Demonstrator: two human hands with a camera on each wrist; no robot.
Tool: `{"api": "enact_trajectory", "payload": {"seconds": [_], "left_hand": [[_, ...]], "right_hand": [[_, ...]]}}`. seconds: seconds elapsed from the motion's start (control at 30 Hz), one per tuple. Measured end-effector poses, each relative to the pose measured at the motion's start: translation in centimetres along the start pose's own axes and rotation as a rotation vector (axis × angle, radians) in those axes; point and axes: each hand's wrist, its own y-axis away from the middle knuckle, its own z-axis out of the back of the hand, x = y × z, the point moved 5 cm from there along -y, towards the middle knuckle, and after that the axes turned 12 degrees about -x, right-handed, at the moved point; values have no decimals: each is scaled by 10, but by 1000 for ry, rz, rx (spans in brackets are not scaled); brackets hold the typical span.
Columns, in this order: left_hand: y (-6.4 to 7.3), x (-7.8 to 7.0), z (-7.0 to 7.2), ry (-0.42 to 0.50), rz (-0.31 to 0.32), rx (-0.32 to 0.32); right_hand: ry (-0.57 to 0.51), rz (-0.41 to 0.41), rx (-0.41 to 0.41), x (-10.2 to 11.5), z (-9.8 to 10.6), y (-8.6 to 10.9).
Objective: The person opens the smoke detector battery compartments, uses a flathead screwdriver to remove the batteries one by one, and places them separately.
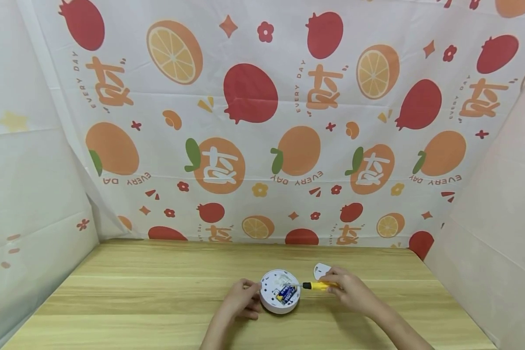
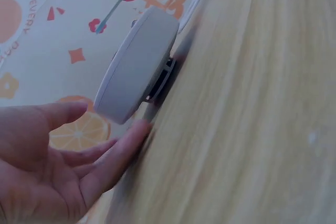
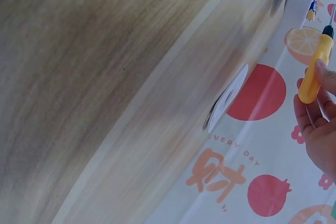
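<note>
A round white battery device (image 1: 280,291), like a smoke alarm in shape, lies on the wooden table with its face up. Its compartment shows blue-and-yellow batteries (image 1: 287,293). My left hand (image 1: 242,300) is at the device's left side, thumb and fingers spread loosely about its edge; in the left wrist view the thumb stands slightly apart from the casing (image 2: 139,66). My right hand (image 1: 347,289) holds a screwdriver (image 1: 319,286) by its yellow handle (image 3: 315,72). The shaft points left over the batteries, and the left wrist view has its tip (image 2: 98,30) above the face.
A thin white cover plate (image 1: 321,271) lies flat behind my right hand, and its edge shows in the right wrist view (image 3: 228,98). Fruit-printed cloth (image 1: 253,160) hangs at the back of the table (image 1: 157,291), with pale cloth on both sides.
</note>
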Motion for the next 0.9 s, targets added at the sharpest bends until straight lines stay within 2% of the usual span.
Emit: {"api": "enact_trajectory", "payload": {"seconds": [0.2, 0.47, 0.73, 0.8, 0.9], "left_hand": [[-6, -3, -4, 74, -30, -72], [-5, -5, -8, 88, -86, -78], [-6, -5, -7, 83, -57, -98], [-5, -5, -8, 83, -51, -99], [-5, -5, -9, 85, -49, -88]], "right_hand": [[8, -16, 3, -1, 0, -1], [18, -14, -13, 1, 3, -2], [37, -5, -18, 1, 6, -3], [72, 25, -29, 3, 7, -3], [160, 114, -67, 8, 9, -3]]}}
